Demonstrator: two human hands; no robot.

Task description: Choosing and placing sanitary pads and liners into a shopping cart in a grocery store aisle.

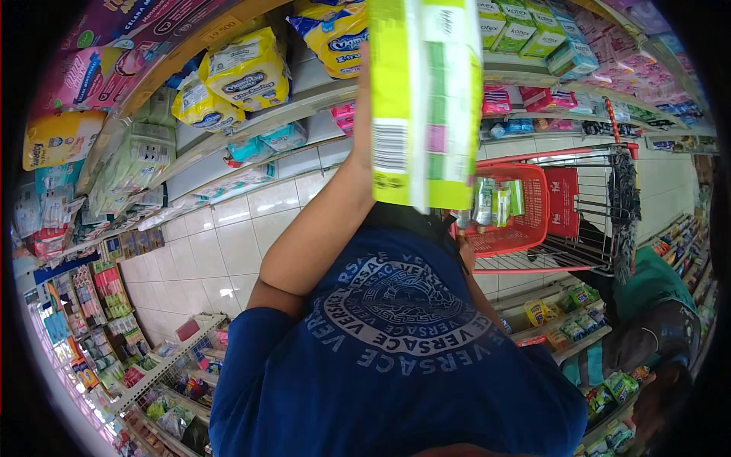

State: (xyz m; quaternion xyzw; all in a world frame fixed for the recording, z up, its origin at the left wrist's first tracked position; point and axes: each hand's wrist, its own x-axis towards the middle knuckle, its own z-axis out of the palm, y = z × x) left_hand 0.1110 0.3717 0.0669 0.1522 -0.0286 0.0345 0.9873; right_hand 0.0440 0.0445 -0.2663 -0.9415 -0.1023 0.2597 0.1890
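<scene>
A lime-green and white product pack (pixel 400 103) with a printed barcode is held up close before me. My left hand (pixel 361 128) grips its left side, the fingers mostly hidden behind it. Down at the near end of a shopping cart (pixel 594 197), my right hand (pixel 466 255) is beside the red plastic basket (pixel 534 200). Whether it grips the cart there is not clear. Silver-topped bottles (pixel 484 200) and green-and-white packs (pixel 508 200) lie in the basket.
Yellow MamyPoko diaper packs (pixel 246 71) and green Kotex boxes (pixel 514 31) line the shelves ahead. At right, a person (pixel 645 320) in teal and dark clothing stands near the cart. Low shelves of packaged goods (pixel 577 325) run behind. Pale floor tiles (pixel 223 245) show at left.
</scene>
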